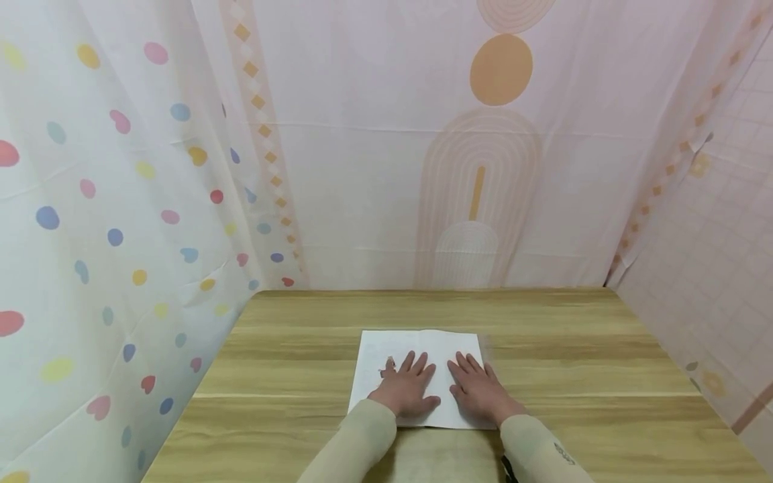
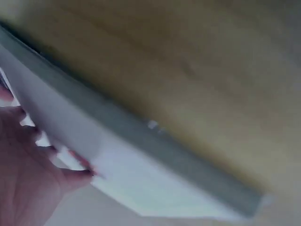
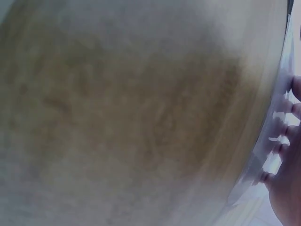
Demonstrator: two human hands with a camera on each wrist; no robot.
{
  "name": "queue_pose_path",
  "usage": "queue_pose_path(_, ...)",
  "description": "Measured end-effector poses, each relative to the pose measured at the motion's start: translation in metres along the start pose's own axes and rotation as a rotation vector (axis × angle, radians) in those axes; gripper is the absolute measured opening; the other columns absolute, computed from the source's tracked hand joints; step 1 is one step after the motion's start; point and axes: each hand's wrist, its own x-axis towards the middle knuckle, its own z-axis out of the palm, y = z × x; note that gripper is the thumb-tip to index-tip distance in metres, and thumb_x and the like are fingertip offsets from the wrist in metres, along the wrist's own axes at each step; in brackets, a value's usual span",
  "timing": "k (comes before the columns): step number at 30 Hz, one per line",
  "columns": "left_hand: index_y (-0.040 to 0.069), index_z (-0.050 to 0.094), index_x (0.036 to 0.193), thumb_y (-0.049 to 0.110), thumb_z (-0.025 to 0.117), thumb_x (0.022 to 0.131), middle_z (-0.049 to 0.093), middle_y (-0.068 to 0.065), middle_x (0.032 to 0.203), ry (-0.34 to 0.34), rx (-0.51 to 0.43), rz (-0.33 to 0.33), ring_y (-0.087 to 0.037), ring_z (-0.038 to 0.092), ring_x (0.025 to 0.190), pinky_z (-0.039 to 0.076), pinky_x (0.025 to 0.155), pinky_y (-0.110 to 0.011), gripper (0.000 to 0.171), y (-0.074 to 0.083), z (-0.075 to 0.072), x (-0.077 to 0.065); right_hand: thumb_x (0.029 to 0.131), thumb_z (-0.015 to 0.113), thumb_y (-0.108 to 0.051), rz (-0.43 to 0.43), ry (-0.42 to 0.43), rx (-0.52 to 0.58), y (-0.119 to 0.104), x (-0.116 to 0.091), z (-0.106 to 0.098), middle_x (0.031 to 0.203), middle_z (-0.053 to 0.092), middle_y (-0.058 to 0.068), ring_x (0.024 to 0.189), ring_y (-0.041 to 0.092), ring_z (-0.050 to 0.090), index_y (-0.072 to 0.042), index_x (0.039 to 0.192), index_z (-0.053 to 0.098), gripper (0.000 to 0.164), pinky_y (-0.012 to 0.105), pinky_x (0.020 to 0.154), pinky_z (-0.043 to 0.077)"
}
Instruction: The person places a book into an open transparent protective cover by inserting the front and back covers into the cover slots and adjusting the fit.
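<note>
Here: your view from the head shows a white sheet of paper (image 1: 419,376) lying flat on the wooden table (image 1: 580,355), near the front edge and roughly centred before you.
Sheet's place: its near edge sits close to the table's front, its far edge points toward the patterned curtain (image 1: 423,168); it looks square to the table, not skewed.
Left hand: your left hand (image 1: 406,389) lies palm down on the left half of the sheet, fingers (image 1: 417,363) straight and slightly fanned, gripping nothing, only resting on the paper.
Right hand: your right hand (image 1: 481,390) lies the same way on the right half, fingers (image 1: 468,363) straight and spread, flat on the paper, nothing pinched or held.
Sheet against fingers: the paper is under both palms; fingertips stop short of its far edge, so a bare strip of white shows beyond them, and the two hands lie just beside each other without touching.
Wrist views: both are blurred; the left one shows the sheet's edge (image 2: 141,136) and fingertips (image 2: 70,176) on it, the right one fingertips (image 3: 282,141) at the paper's margin.
Handling, as a judgement: expect it to be very light, thin and limp, easy to crease or tear, and apt to slide on the smooth wood if you push sideways.
Where to take hold: a corner or free edge would likely suit best, pinched lightly between thumb and fingertip; flat pressure merely pins it.
Sleeves: pale sleeves (image 1: 362,436) cover both forearms to the wrists.
</note>
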Motion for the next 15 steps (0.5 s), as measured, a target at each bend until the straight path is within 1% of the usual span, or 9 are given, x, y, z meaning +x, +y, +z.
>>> queue_pose_path(2,0.021,0.041,0.153,0.059,0.050,0.095,0.029,-0.002,0.161,0.012,0.053,-0.010,-0.028,0.023,0.148,0.026,0.111,-0.062,0.070,0.004,-0.002,-0.001,0.103,0.051,-0.028,-0.005,0.013,-0.025,0.000,0.000,0.001,0.160,0.028,0.017,0.148,0.037,0.019,-0.005,0.150,0.043,0.053,0.064,0.115,0.008)
queue_pose_path(4,0.021,0.046,0.150,0.059,0.054,0.093,0.035,-0.001,0.158,0.040,0.093,-0.027,-0.027,0.029,0.146,0.030,0.108,-0.062,0.069,0.009,-0.005,-0.002,0.103,0.051,-0.028,-0.016,0.030,-0.059,0.001,0.000,0.001,0.159,0.030,0.017,0.147,0.037,0.022,-0.004,0.149,0.044,0.052,0.066,0.114,0.008)
queue_pose_path(7,0.021,0.049,0.148,0.059,0.057,0.091,0.039,-0.001,0.156,0.046,0.116,-0.038,-0.026,0.031,0.145,0.031,0.107,-0.062,0.069,0.014,-0.009,-0.002,0.103,0.052,-0.028,-0.026,0.042,-0.079,0.001,0.000,0.002,0.158,0.032,0.018,0.146,0.037,0.024,-0.002,0.148,0.044,0.052,0.067,0.113,0.010)
queue_pose_path(10,0.021,0.048,0.148,0.059,0.057,0.091,0.037,-0.002,0.157,0.027,0.081,-0.034,-0.026,0.030,0.146,0.030,0.108,-0.063,0.070,0.012,-0.010,-0.002,0.103,0.052,-0.027,-0.032,0.032,-0.072,0.001,-0.001,0.001,0.158,0.032,0.019,0.146,0.037,0.025,-0.001,0.148,0.044,0.053,0.065,0.113,0.015)
queue_pose_path(12,0.021,0.047,0.150,0.058,0.057,0.092,0.034,-0.002,0.159,0.004,0.033,-0.029,-0.027,0.028,0.146,0.029,0.109,-0.062,0.069,0.008,-0.009,-0.002,0.103,0.051,-0.027,-0.036,0.019,-0.062,0.001,-0.001,-0.001,0.158,0.031,0.019,0.147,0.037,0.024,-0.001,0.148,0.043,0.053,0.064,0.113,0.017)
queue_pose_path(15,0.022,0.045,0.151,0.054,0.060,0.093,0.032,-0.002,0.160,-0.036,-0.039,-0.021,-0.026,0.026,0.147,0.027,0.111,-0.060,0.068,0.001,-0.008,-0.002,0.103,0.051,-0.028,-0.034,-0.002,-0.057,0.001,-0.001,-0.003,0.159,0.030,0.018,0.147,0.036,0.023,-0.001,0.149,0.042,0.053,0.063,0.114,0.017)
